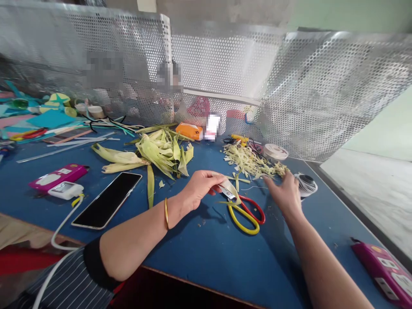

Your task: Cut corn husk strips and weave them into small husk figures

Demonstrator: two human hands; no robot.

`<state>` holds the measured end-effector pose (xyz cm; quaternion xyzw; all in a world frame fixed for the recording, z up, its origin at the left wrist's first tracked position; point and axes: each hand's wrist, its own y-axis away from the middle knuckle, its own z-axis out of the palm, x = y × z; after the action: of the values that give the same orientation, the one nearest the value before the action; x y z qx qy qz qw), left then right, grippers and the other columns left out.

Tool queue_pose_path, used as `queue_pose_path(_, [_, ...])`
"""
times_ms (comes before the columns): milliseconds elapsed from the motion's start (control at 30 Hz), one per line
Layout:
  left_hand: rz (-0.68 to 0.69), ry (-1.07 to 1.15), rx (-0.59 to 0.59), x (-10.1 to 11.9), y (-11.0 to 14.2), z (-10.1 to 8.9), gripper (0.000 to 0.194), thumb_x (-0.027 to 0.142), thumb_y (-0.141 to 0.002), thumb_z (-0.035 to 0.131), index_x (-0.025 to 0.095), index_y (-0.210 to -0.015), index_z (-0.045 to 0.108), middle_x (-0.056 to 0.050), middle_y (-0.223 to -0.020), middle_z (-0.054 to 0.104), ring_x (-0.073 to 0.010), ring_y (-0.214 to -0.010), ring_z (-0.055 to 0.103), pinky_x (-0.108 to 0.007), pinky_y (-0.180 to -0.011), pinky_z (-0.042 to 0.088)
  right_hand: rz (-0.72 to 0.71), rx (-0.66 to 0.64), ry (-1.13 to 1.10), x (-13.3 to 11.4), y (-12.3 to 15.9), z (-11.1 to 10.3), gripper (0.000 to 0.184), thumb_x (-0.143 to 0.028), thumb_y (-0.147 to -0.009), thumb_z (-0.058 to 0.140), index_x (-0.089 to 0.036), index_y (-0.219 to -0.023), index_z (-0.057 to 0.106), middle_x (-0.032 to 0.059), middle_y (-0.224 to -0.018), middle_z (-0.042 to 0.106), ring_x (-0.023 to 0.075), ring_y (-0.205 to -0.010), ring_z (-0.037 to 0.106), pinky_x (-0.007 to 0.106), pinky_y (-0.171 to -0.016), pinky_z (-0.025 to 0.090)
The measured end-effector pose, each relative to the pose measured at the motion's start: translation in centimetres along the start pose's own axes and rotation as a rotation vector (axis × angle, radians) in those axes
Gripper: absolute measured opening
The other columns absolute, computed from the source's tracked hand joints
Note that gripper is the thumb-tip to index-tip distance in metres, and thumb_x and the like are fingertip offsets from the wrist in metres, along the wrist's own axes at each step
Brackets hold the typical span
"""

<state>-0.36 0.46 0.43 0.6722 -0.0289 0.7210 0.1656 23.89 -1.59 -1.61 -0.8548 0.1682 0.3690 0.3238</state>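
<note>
L hand (204,189): thumb & fingers pinched tight on a pale husk strip (232,189); strip hangs off fingertips to the R, over the metal part of the scissors (251,232). Can't tell if L fingers also grip the blades, mostly hidden. Red & yellow handles point toward the body, in the gap betw. hands.

R hand (288,195): loosely spread, thumb well apart from fingers, at near R edge of shred pile (244,161); can't tell if fingertips touch shreds. Spool, wht thread (306,185), just R of it; wht tape roll (276,151) beyond it.

Fwd-L of L hand: heap of husk leaves (157,152), orange pkg (189,131) behind. L of L hand: blk-screen phone (107,199), then wht cabled unit (66,189) against L magenta device (58,177). Well R of R hand: R magenta device (386,270), cut by frame edge. All on blue table (206,266).
</note>
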Motion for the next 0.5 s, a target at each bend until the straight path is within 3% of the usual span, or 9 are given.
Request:
queue_pose_path(67, [0.035,0.002,0.008,0.0,0.3,0.3,0.012,0.023,-0.078,0.067,0.015,-0.080,0.076,-0.004,-0.069,0.069,-0.0096,-0.055,0.057,-0.022,-0.051,0.037,-0.164,0.066,0.077,-1.3,1.3,0.0,0.068,-0.053,-0.070,0.068,-0.014,-0.124,0.055,0.0214,-0.129,0.055,0.0399,-0.126,0.046,0.055,-0.100,0.037])
queue_pose_path(100, [0.053,0.002,0.008,-0.1,0.5,0.4,0.013,0.024,-0.078,0.067,0.015,-0.081,0.076,-0.004,-0.070,0.069,-0.0097,-0.055,0.056,-0.022,-0.051,0.037,-0.224,-0.003,0.002,-2.1,2.3,0.2,0.059,-0.053,-0.074,0.066,-0.018,-0.120,0.057,0.0177,-0.128,0.059,0.0361,-0.123,0.050,0.052,-0.100,0.040])
queue_pose_path(200, [0.099,-0.004,-0.018,-0.2,0.9,0.7,0.016,0.029,-0.076,0.069,0.016,-0.081,0.077,-0.004,-0.071,0.070,-0.0104,-0.057,0.056,-0.023,-0.050,0.036,-0.186,-0.490,-0.306,-4.1,5.3,1.0,0.042,-0.052,-0.079,0.065,-0.021,-0.107,0.061,0.0074,-0.096,0.072,0.0239,-0.088,0.066,0.036,-0.079,0.051])
queue_pose_path(233, [0.102,0.000,-0.021,-0.3,0.9,0.7,0.018,0.031,-0.076,0.070,0.015,-0.081,0.077,-0.005,-0.072,0.070,-0.0108,-0.057,0.056,-0.023,-0.050,0.036,-0.156,-0.557,-0.322,-4.4,6.0,1.2,0.034,-0.050,-0.081,0.063,-0.021,-0.099,0.061,0.0043,-0.083,0.071,0.0209,-0.076,0.065,0.032,-0.071,0.051])
queue_pose_path(300, [0.080,0.036,-0.009,-0.3,0.9,0.7,0.019,0.032,-0.076,0.070,0.015,-0.081,0.077,-0.005,-0.074,0.070,-0.0110,-0.059,0.056,-0.023,-0.050,0.036,-0.110,-0.606,-0.340,-4.7,6.7,1.5,0.028,-0.049,-0.087,0.056,-0.022,-0.083,0.060,0.0007,-0.068,0.066,0.0171,-0.063,0.060,0.028,-0.063,0.047])
queue_pose_path(367, [0.028,0.101,0.017,-0.3,0.7,0.4,0.019,0.032,-0.075,0.070,0.015,-0.081,0.077,-0.005,-0.077,0.071,-0.0104,-0.059,0.056,-0.022,-0.050,0.037,-0.077,-0.621,-0.369,-4.5,6.4,1.4,0.034,-0.051,-0.089,0.051,-0.022,-0.073,0.057,-0.0004,-0.060,0.061,0.0155,-0.058,0.057,0.027,-0.060,0.045])
queue_pose_path(500, [-0.068,0.211,0.012,-0.3,0.1,0.0,0.021,0.033,-0.076,0.071,0.016,-0.085,0.077,-0.005,-0.083,0.071,-0.0087,-0.062,0.058,-0.020,-0.052,0.038,0.009,-0.664,-0.418,-3.9,4.5,0.6,0.041,-0.059,-0.083,0.056,-0.020,-0.069,0.060,-0.0002,-0.056,0.059,0.0152,-0.055,0.055,0.027,-0.058,0.044])
